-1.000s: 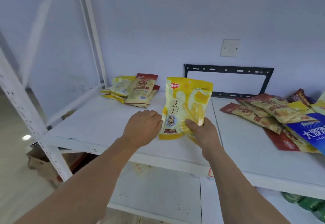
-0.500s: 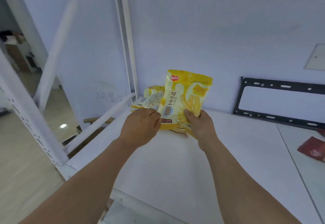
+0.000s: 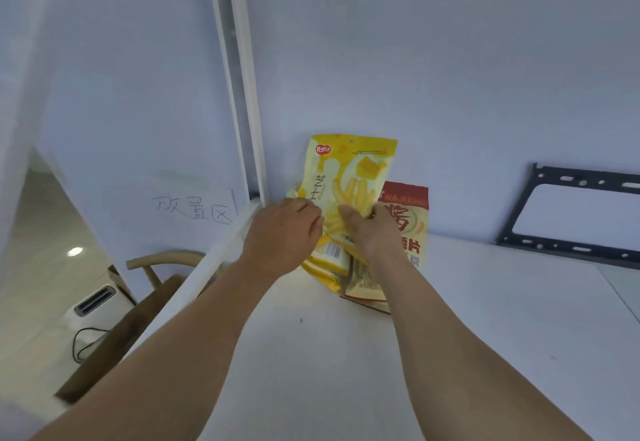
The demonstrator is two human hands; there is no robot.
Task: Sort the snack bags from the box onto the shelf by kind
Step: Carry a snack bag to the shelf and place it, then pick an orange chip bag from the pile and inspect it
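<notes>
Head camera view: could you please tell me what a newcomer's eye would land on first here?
The bright yellow cheese-stick snack bag stands out first, held upright by both the left hand and the right hand at the back left corner of the white shelf board. Under it lie more yellow bags, with a red-topped beige snack bag beside them on the right. A black metal bracket leans at the wall, far right.
</notes>
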